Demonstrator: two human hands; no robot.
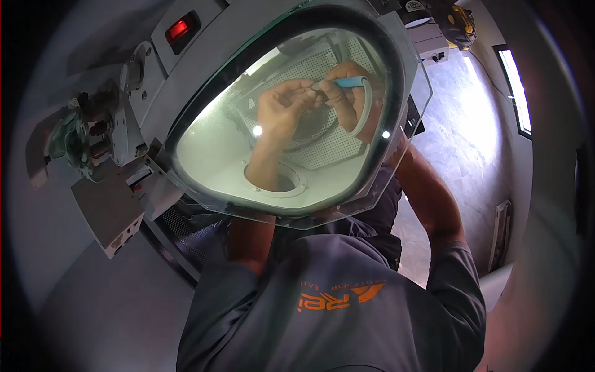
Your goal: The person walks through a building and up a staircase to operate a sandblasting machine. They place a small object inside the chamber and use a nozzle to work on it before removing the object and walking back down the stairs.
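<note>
Both hands are inside a lit cabinet, seen through its glass window [217, 142]. My right hand [344, 102] is closed around a light-blue pen-shaped handpiece [351, 81], whose tip points left. A pale hose [365, 115] loops down from its back end. Close to that tip, my left hand [279, 111] is pinched with thumb and fingers together. A small item appears to be between its fingertips, too small to name. My left forearm comes up through a round port [297, 188] in the cabinet wall. Beneath the hands is a perforated plate [328, 149].
A red lit switch [180, 26] sits on the cabinet's upper left. Left of the cabinet are a metal fitting [133, 74] and a grey box [108, 214]. A machine with a yellow and black part [460, 28] stands at upper right, above pale floor [462, 111].
</note>
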